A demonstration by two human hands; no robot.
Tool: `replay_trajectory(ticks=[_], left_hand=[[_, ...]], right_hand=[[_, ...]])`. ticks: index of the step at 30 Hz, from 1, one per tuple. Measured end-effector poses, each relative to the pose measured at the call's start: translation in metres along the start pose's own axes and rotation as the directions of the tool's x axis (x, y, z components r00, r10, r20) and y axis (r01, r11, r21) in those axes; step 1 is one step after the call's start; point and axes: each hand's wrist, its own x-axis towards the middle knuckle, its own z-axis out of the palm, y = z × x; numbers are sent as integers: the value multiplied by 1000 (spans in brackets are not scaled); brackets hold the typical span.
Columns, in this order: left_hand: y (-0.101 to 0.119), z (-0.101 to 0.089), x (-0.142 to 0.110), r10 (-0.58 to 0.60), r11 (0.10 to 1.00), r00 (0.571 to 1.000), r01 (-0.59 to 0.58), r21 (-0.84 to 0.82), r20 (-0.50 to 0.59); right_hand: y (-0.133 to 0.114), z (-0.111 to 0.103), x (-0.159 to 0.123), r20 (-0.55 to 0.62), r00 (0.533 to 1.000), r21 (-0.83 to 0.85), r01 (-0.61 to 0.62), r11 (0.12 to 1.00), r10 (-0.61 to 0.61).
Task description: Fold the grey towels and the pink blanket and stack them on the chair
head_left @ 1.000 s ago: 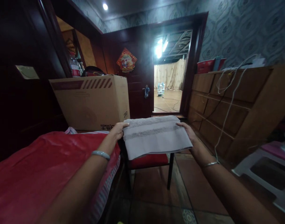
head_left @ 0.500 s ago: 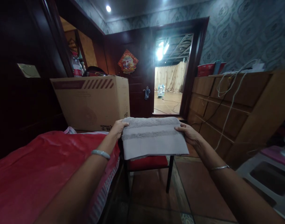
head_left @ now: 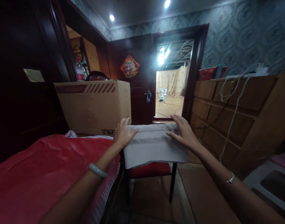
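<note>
Gray banded cloth (head_left: 151,153) is lying at frame center, showing just above the red chair seat (head_left: 150,170); exact support unclear. Left hand (head_left: 123,134) is spreading its fingers by the cloth's upper left corner, right hand (head_left: 186,133) likewise at upper right. Neither is gripping; can't tell contact. Cardboard box (head_left: 93,109) is standing left of center, red cover (head_left: 63,165) filling lower left.

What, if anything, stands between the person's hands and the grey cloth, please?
Nothing visible does: the left hand and right hand are open at opposite ends of the grey cloth, with no other object between.
</note>
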Motion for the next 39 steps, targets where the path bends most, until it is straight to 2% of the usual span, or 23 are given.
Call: replay_trajectory(ticks=[2,3,5,8,11,16,26,31,35,39], left_hand=[[11,3,-3,254,951,962,-267,155,99],[16,6,-4,316,917,935,-345,200,162],[21,13,-4,334,881,898,-405,245,285],[19,22,-4,294,888,880,-396,234,372],[14,27,-4,333,876,875,-425,229,351],[11,28,-4,350,863,870,-444,242,347],[9,30,-8,346,863,875,-438,252,339],[15,23,-6,311,868,868,-425,255,388],[31,14,-1,326,834,826,-480,272,460],[44,17,3,329,834,822,-484,266,464]], right_hand=[[-6,5,9,124,988,-82,107,991,-96],[-6,9,11,194,973,-99,146,984,-125],[-2,15,12,312,937,-70,187,980,-157],[6,23,5,346,921,11,185,983,-177],[10,27,-2,277,943,16,187,982,-184],[9,31,-6,226,961,-8,164,986,-158],[7,34,-10,214,967,-13,147,989,-141],[2,21,0,334,930,-53,182,982,-154],[-11,10,22,437,874,-27,248,968,-211],[-25,15,37,506,834,24,240,971,-218]])
